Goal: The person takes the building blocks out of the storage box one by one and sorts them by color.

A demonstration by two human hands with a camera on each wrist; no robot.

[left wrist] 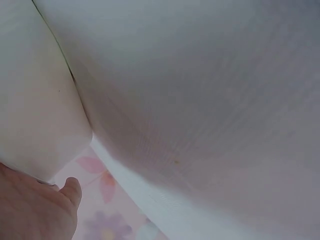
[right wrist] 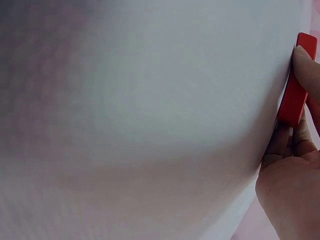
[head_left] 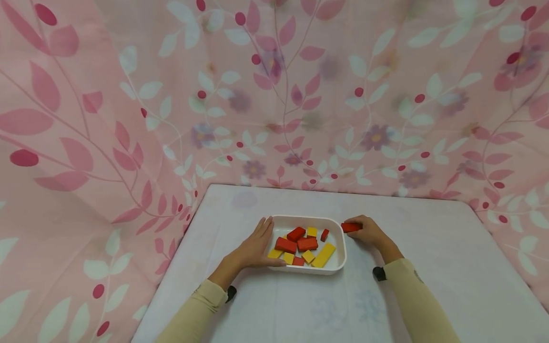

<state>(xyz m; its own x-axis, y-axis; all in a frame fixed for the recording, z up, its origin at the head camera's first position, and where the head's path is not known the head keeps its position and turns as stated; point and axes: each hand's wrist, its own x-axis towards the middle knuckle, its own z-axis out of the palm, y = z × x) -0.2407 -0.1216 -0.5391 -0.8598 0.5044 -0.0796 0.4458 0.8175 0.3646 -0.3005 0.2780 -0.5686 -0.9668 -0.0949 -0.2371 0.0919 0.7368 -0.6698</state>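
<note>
A white tray (head_left: 339, 264) sits on the table, holding several red and yellow wooden blocks. My left hand (head_left: 253, 250) rests against its left end, fingers straight along the far-left corner and thumb at the near rim. Only part of that hand (left wrist: 37, 207) shows in the left wrist view, beside the tray's pale outer wall (left wrist: 40, 95). Just outside the tray's right end, my right hand (head_left: 368, 231) pinches a red block (head_left: 350, 227). In the right wrist view the red block (right wrist: 294, 97) is long and flat-sided, with the thumb on its face and fingers beneath.
Inside the tray, red blocks (head_left: 285, 245) lie heaped at the middle and left. A long yellow block (head_left: 323, 255) leans toward the right. The table (head_left: 309, 305) has a white cloth, and a pink floral curtain (head_left: 274, 105) hangs behind its far edge.
</note>
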